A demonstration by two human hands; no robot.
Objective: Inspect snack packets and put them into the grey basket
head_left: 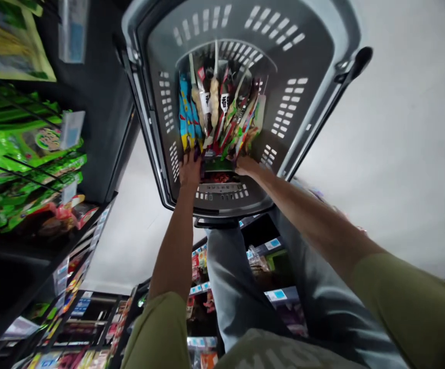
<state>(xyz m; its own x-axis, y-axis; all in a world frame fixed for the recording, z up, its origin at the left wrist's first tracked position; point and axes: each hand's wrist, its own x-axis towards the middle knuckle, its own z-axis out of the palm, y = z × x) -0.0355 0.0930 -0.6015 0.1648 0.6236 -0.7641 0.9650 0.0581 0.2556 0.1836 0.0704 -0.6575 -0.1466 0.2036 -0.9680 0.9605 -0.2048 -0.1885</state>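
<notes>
Shop aisle: pale floor (pixel 399 128) beside dark shelves (pixel 103 128).
Grey basket (pixel 315 51): has perforated walls and contains a packet row (pixel 224 102).
Packet row: side by side, blue packets (pixel 184 113) leftmost; gentle, even pressure would probably keep it ordered and uncrushed.
Left hand (pixel 190 169): at blue packets' near ends, fingers slightly spread.
Right hand (pixel 246 166): at rightmost near ends; whether fingers pinch, one cannot tell.

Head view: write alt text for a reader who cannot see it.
A person's left hand and right hand reach into a gray basket, at the near end of a row of colorful packets. Green bags show on dark shelving at the left.
</notes>
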